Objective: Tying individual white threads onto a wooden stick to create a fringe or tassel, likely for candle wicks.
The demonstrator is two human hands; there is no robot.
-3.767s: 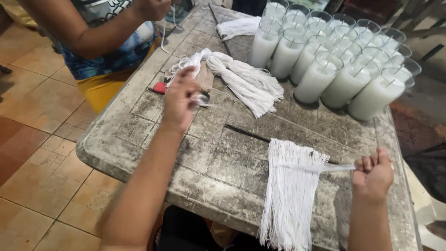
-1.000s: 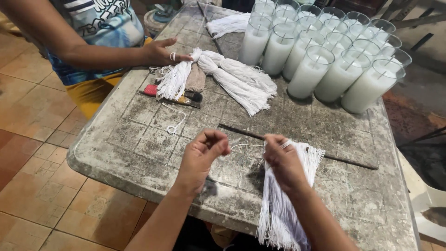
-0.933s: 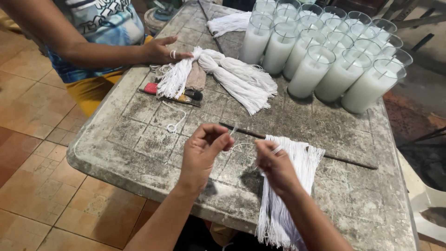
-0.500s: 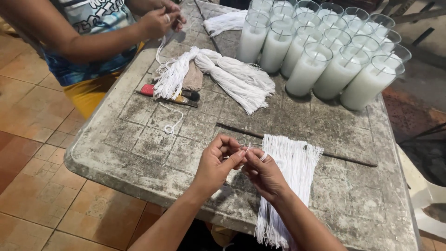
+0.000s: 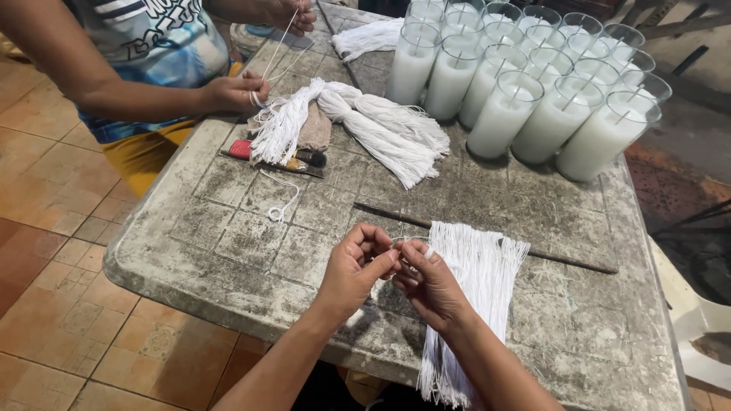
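My left hand and my right hand meet fingertip to fingertip over the near part of the worn grey table. Between the fingers they pinch one thin white string. Just right of my right hand lies a flat bundle of white strings that hangs over the table's front edge. A thin dark rod runs under the bundle.
Another person's hands hold a string at the far left, by a large knotted bundle of white strings. Several glass candles with white wax crowd the back right. A red-handled tool and a loose string loop lie mid-left.
My hands have come together from apart and now pinch one string beside the bundle. The other person's hand lifted off the knotted bundle and pulls a string upward.
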